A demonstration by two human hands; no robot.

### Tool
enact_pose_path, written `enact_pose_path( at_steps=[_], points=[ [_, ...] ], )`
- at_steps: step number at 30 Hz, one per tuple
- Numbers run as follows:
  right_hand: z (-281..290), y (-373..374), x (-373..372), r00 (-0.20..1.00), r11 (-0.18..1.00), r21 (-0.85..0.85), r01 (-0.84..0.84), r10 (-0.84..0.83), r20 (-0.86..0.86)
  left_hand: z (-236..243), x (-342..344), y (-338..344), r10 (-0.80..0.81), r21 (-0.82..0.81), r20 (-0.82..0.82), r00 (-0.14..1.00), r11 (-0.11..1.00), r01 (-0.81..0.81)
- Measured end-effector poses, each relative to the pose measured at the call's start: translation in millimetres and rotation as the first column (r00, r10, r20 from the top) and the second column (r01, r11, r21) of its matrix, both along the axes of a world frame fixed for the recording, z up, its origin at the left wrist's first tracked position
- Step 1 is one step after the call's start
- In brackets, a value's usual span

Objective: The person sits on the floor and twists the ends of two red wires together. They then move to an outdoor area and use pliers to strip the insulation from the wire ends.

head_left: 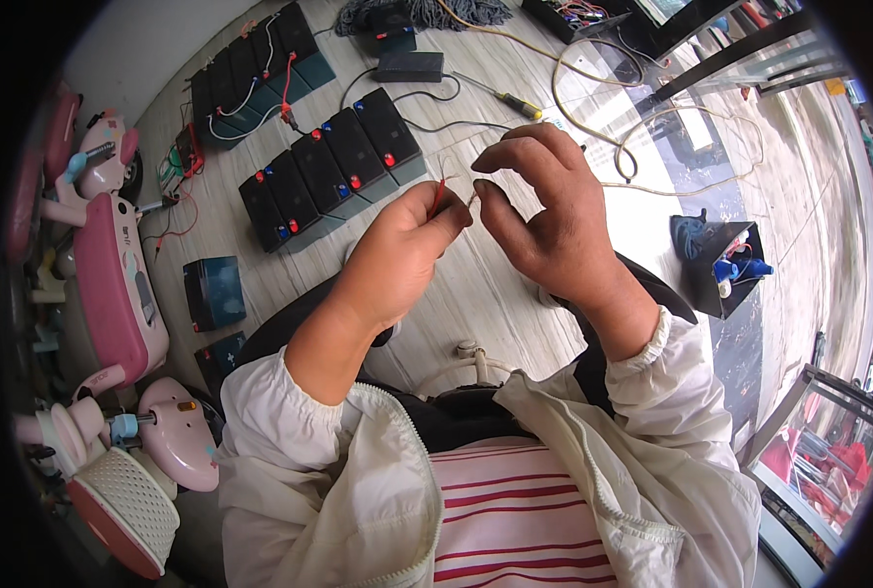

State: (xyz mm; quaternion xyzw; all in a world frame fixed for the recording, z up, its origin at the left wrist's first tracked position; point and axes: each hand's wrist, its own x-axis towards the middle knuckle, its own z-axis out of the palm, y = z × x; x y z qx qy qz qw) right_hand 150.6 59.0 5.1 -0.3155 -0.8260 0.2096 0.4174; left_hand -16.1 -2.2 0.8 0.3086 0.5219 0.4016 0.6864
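Observation:
My left hand (pixel 407 250) is closed on a thin red wire (pixel 440 192), with fine strands sticking up above its fingertips. My right hand (pixel 544 216) is beside it, index finger arched, thumb tip at a short wire end (pixel 473 200); whether it grips that end is hard to make out. Just beyond my hands stands a row of black batteries (pixel 324 162) with red and blue terminals. A yellow-handled screwdriver (pixel 518 104) lies behind them, near a black power adapter (pixel 409 67).
A second battery row (pixel 250 78) with wiring stands at back left, loose batteries (pixel 213 292) nearer. Pink ride-on scooters (pixel 113 284) line the left side. Cables (pixel 632 147) cross the floor rightward. A black bin (pixel 716 269) and glass display case (pixel 819 461) stand right.

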Motion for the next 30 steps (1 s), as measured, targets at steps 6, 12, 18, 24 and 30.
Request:
enact_pose_path(
  at_steps=[6,12,18,24,30],
  points=[
    [3.5,2.3,9.5,0.99,0.974,-0.209,-0.089,0.109,0.085,-14.7,2.6,-3.2,-0.147,0.138,-0.254,0.956,0.973,0.187],
    [6.6,1.9,12.3,0.972,0.987,-0.141,-0.08,0.109,0.21,-10.4,6.3,-3.8,-0.16,0.136,-0.237,0.958,0.971,0.195],
    [4.0,-0.6,9.4,0.965,0.998,-0.013,-0.058,0.06,0.255,-14.0,4.9,-4.1,-0.177,0.128,-0.202,0.963,0.97,0.205],
    [4.1,-5.8,5.9,0.976,0.991,-0.113,-0.077,0.098,0.193,-11.6,4.9,-5.0,-0.168,0.093,-0.176,0.97,0.978,0.186],
    [3.8,-7.5,3.9,0.989,0.946,-0.295,-0.134,0.147,0.023,-16.9,3.8,-7.3,-0.146,0.119,-0.172,0.974,0.979,0.168]
  ],
)
